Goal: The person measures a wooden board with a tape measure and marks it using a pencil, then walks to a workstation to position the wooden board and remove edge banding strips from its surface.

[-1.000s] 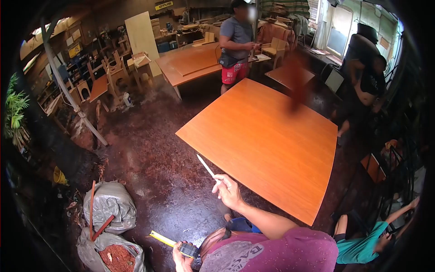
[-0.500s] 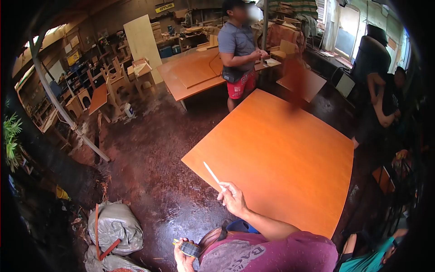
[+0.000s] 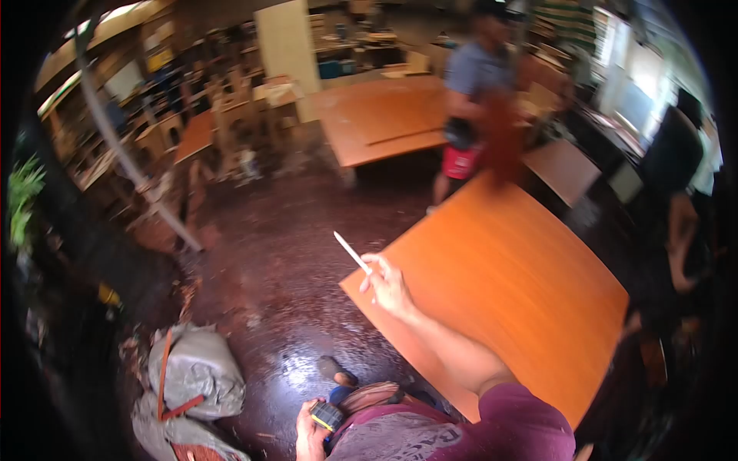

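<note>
My right hand [image 3: 388, 286] pinches a slim white pencil [image 3: 350, 250], its pointed end up and to the left. That hand is above the left corner area of a large orange-brown wood panel [image 3: 515, 292], and the pencil sticks out past the panel's edge over the floor. Low in the view, my left hand [image 3: 310, 430] is wrapped round a black and yellow tape measure [image 3: 327, 416], held beside my waist. No blade shows out of the tape measure.
A person [image 3: 477, 84] stands beyond the panel, near another orange-topped table [image 3: 392, 115]. Grey sacks [image 3: 204, 369] lie at lower left. A slanted metal post [image 3: 115, 138] and wooden furniture parts [image 3: 231, 111] are at left. More people are at the right edge.
The view has swung left, so the panel and the person appear farther right. My right hand with the pencil has moved toward the panel's left corner. Both hands keep their holds.
</note>
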Demonstrator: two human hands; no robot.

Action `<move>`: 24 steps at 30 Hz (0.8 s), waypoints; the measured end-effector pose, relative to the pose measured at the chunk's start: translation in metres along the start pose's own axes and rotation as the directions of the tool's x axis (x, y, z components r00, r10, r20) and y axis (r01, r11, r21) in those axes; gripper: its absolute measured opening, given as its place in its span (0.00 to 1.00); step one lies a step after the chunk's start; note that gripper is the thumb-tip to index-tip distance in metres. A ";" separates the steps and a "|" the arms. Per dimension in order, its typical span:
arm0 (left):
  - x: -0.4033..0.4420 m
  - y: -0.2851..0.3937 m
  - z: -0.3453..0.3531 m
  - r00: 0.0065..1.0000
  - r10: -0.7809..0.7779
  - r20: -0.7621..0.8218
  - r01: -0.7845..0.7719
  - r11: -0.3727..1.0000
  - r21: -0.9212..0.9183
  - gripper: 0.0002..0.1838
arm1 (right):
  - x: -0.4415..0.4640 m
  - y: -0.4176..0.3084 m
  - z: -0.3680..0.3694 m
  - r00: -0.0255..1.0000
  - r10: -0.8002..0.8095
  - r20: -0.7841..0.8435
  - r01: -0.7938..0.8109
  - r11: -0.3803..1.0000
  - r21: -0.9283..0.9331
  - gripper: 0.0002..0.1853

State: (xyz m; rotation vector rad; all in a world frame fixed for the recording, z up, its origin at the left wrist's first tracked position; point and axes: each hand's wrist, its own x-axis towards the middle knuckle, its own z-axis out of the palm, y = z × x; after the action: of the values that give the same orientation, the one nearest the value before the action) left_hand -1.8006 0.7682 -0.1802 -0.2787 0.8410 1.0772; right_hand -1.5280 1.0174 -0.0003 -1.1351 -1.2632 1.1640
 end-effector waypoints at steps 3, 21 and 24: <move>0.012 0.047 0.020 0.993 0.070 -0.091 -0.067 0.997 0.031 0.07 | 0.120 -0.014 0.098 0.903 -0.309 0.297 0.343 0.937 -0.067 0.12; 0.096 0.289 0.062 0.896 0.317 -0.312 -0.367 0.923 -0.115 0.11 | 0.285 -0.019 0.319 0.759 -0.486 0.433 0.191 0.802 0.566 0.10; 0.156 0.324 0.093 0.922 0.231 -0.311 -0.243 0.970 0.001 0.10 | 0.278 0.080 0.242 0.931 -0.043 0.362 -0.150 0.859 0.490 0.15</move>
State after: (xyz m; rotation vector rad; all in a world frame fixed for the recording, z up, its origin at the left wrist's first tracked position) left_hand -2.0031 1.0792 -0.1701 -0.3915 1.1592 1.2969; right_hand -1.7761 1.2955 -0.0563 -0.5727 -1.0888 1.6879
